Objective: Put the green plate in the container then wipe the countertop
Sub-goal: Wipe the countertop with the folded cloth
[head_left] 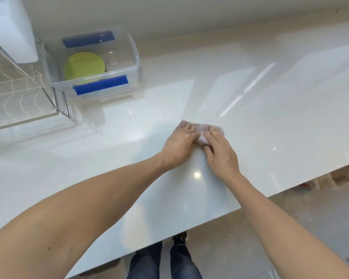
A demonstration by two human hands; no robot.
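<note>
The green plate (84,65) lies inside a clear plastic container (136,63) with blue latches at the back left of the white countertop (270,109). Both of my hands rest side by side in the middle of the countertop. My left hand (180,144) and my right hand (220,150) press down on a small pale crumpled cloth (200,135), which shows between and just beyond the fingers. Most of the cloth is hidden under the hands.
A wire dish rack (18,93) stands at the left edge, beside the container, with a white object (10,27) above it. The wall runs along the back. The countertop's front edge crosses diagonally, with the floor and my legs (163,262) below.
</note>
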